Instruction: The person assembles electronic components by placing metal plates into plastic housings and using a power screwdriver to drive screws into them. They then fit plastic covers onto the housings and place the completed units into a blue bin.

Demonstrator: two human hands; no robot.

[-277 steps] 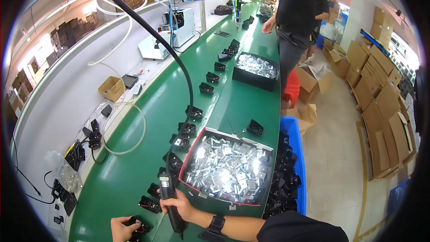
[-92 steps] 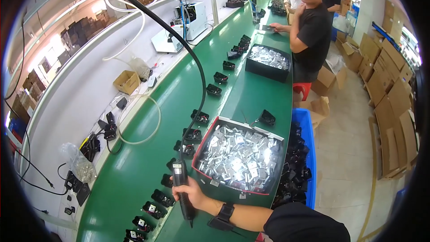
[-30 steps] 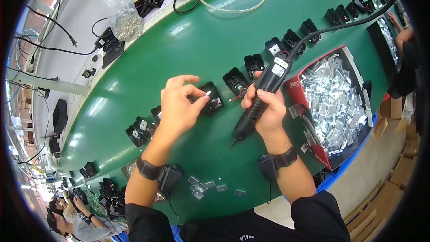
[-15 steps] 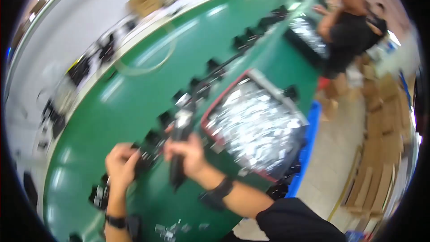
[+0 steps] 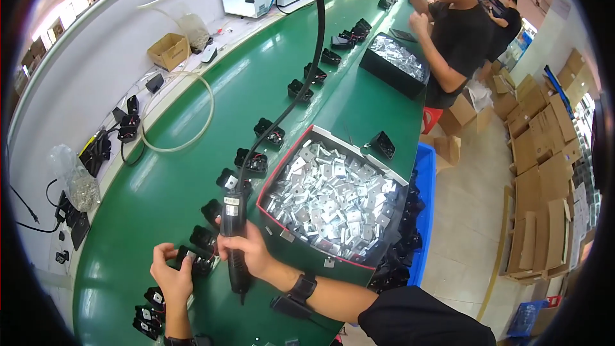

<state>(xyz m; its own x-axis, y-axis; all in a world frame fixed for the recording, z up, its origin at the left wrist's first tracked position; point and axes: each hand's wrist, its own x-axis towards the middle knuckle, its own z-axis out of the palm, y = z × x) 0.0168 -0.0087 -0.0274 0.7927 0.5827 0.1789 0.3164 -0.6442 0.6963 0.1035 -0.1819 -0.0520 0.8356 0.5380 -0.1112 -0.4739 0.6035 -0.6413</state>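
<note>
In my right hand point(image 5: 251, 248) is a black electric screwdriver point(image 5: 234, 243), fingers wrapped round its body. Its cord rises from the top and its bit points down, just above the green surface. My left hand point(image 5: 170, 277) has thumb and fingers on a small black plastic housing point(image 5: 200, 261), left of the screwdriver. A small grey metal piece point(image 5: 191, 255) shows by the thumb. Right of the screwdriver, a red-edged box point(image 5: 266, 214) is heaped with small shiny metal plates point(image 5: 339, 195).
More black housings point(image 5: 252, 161) stand in a line along the green table point(image 5: 128, 218). A blue bin point(image 5: 425, 218) of black parts stands beside its right edge. Farther along, a co-worker point(image 5: 451, 38) stands near a black box point(image 5: 391, 75) of metal plates. Cardboard point(image 5: 538, 154) lines the right side.
The view has shifted and become sharper. My right hand has moved slightly down and left with the screwdriver, nearer my left hand, which stays at the housings.
</note>
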